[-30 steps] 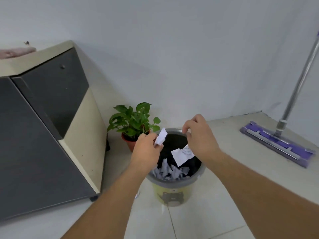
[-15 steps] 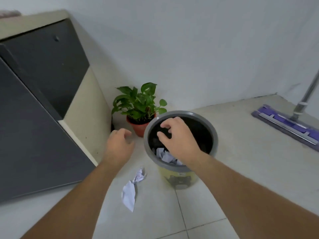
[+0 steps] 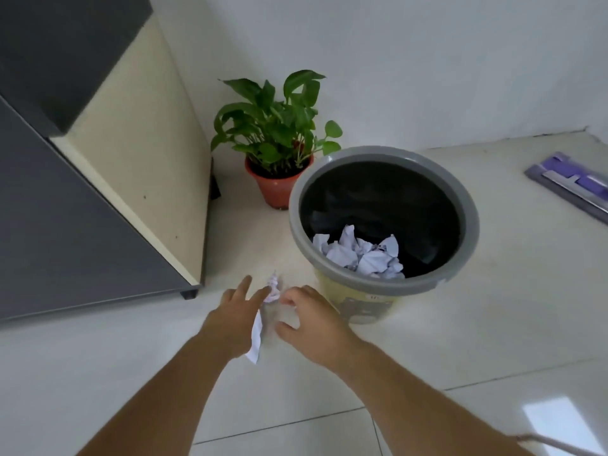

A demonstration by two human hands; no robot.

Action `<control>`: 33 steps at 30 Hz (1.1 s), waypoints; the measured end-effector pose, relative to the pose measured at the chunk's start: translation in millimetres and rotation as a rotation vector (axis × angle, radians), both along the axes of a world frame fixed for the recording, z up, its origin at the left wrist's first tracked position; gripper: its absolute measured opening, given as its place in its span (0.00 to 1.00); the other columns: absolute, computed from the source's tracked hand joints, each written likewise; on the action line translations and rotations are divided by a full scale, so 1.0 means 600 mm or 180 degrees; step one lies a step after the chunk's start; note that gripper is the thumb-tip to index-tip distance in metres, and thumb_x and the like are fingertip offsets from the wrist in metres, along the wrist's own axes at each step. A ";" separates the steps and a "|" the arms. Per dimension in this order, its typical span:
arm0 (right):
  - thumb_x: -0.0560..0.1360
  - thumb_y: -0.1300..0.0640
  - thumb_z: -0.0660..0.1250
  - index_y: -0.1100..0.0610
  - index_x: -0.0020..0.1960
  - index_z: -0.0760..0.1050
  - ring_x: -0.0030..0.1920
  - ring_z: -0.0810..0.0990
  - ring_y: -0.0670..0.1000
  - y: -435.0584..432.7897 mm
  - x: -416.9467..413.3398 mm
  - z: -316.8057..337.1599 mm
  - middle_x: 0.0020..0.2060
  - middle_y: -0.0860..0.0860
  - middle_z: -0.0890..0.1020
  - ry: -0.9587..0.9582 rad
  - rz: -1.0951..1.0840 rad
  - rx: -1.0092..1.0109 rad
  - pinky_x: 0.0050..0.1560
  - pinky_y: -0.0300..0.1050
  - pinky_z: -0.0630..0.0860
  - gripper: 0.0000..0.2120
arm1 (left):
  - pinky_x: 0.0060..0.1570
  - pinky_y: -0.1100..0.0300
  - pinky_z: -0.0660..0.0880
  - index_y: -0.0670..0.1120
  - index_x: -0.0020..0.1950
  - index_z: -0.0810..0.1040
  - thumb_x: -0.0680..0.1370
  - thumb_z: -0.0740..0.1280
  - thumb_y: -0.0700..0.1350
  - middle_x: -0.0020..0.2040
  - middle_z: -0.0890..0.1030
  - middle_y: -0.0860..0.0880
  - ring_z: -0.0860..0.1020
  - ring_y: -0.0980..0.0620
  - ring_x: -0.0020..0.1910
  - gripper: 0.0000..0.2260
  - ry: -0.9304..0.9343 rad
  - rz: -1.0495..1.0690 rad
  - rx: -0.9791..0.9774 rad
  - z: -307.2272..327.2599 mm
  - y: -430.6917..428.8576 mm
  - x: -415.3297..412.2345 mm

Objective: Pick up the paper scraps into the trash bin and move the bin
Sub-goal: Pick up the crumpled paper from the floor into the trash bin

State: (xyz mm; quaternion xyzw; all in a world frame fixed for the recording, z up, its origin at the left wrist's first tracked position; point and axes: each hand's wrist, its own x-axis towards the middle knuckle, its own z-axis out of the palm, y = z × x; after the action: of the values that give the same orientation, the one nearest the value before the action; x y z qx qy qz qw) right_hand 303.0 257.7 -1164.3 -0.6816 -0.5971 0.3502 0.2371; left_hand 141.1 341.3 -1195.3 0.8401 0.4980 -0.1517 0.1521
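A round trash bin (image 3: 464, 209) with a grey rim, a black liner and a yellowish body stands on the tiled floor. Several crumpled white paper scraps (image 3: 360, 253) lie inside it. One more white paper scrap (image 3: 261, 324) lies on the floor just left of the bin's base. My left hand (image 3: 235, 319) hovers over the scrap's left side with fingers spread. My right hand (image 3: 311, 320) is at its right side, fingers curled and apart, close to the bin. Both hands partly hide the scrap, and neither has closed on it.
A potted green plant (image 3: 274, 133) in an orange pot stands behind the bin by the wall. A dark and beige cabinet (image 3: 98, 179) fills the left. A purple flat mop head (image 3: 572, 184) lies at the right edge.
Both hands have left the bin and dropped to the floor scrap. The scraps they held a second ago are no longer in them. The view has tilted downward.
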 end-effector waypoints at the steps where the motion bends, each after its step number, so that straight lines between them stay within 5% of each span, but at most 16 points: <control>1: 0.73 0.48 0.68 0.47 0.60 0.71 0.56 0.76 0.49 -0.006 0.009 -0.014 0.57 0.48 0.75 -0.0038 -0.0021 -0.0112 0.56 0.45 0.74 0.17 | 0.57 0.46 0.77 0.60 0.75 0.50 0.65 0.75 0.39 0.79 0.44 0.51 0.56 0.43 0.73 0.48 0.0037 -0.0059 -0.0003 -0.013 0.001 0.006; 9: 0.72 0.45 0.68 0.51 0.67 0.67 0.66 0.68 0.50 -0.040 0.055 -0.071 0.64 0.50 0.70 -0.0178 -0.0172 -0.0701 0.66 0.49 0.71 0.26 | 0.57 0.44 0.76 0.62 0.74 0.42 0.64 0.78 0.43 0.77 0.38 0.53 0.59 0.40 0.69 0.54 0.0484 -0.0268 0.0035 -0.091 -0.007 0.037; 13: 0.72 0.45 0.68 0.52 0.67 0.67 0.67 0.68 0.50 -0.044 0.061 -0.069 0.64 0.51 0.71 -0.0149 -0.0178 -0.0696 0.67 0.50 0.70 0.27 | 0.45 0.50 0.79 0.54 0.72 0.57 0.69 0.70 0.39 0.65 0.64 0.48 0.69 0.43 0.55 0.36 0.0424 -0.0401 0.0334 -0.095 -0.024 0.045; 17: 0.72 0.46 0.69 0.53 0.67 0.67 0.67 0.68 0.50 -0.047 0.057 -0.045 0.64 0.51 0.71 -0.0107 -0.0189 -0.0619 0.67 0.49 0.70 0.27 | 0.54 0.55 0.77 0.49 0.55 0.73 0.66 0.72 0.47 0.50 0.73 0.48 0.78 0.45 0.52 0.19 0.0249 0.0131 -0.0419 -0.078 -0.046 0.016; 20: 0.72 0.46 0.70 0.54 0.67 0.68 0.67 0.69 0.50 -0.054 0.052 -0.023 0.63 0.51 0.72 -0.0063 -0.0196 -0.0485 0.67 0.48 0.69 0.27 | 0.46 0.59 0.77 0.46 0.46 0.76 0.67 0.67 0.46 0.45 0.77 0.48 0.79 0.47 0.47 0.09 -0.0010 0.0414 -0.0489 -0.055 -0.066 -0.017; 25: 0.72 0.44 0.69 0.51 0.67 0.67 0.64 0.71 0.50 -0.069 0.032 0.034 0.62 0.49 0.73 -0.0009 -0.0142 -0.0322 0.65 0.51 0.72 0.26 | 0.28 0.61 0.69 0.48 0.39 0.74 0.70 0.68 0.43 0.38 0.77 0.49 0.75 0.54 0.34 0.03 -0.0985 0.1192 0.0058 0.056 -0.055 -0.043; 29: 0.71 0.42 0.69 0.48 0.65 0.69 0.61 0.74 0.47 -0.074 0.010 0.105 0.61 0.46 0.74 0.0080 -0.0123 0.0081 0.63 0.50 0.74 0.25 | 0.32 0.59 0.75 0.50 0.38 0.74 0.70 0.72 0.42 0.41 0.78 0.51 0.77 0.49 0.35 0.07 -0.1921 0.1678 0.0432 0.211 -0.016 -0.021; 33: 0.71 0.44 0.69 0.48 0.62 0.71 0.56 0.76 0.45 -0.058 0.020 0.206 0.57 0.44 0.76 0.0214 -0.0331 0.0653 0.58 0.47 0.76 0.21 | 0.32 0.63 0.67 0.49 0.43 0.75 0.70 0.71 0.43 0.45 0.77 0.51 0.75 0.50 0.42 0.07 -0.2440 0.1397 0.0889 0.362 0.002 0.052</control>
State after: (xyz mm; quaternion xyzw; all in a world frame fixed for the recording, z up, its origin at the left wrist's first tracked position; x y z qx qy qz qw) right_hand 315.0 222.7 -1040.5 -0.6716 -0.5854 0.2973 0.3433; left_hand 172.2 342.4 -978.0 0.7227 0.5877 0.2741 0.2392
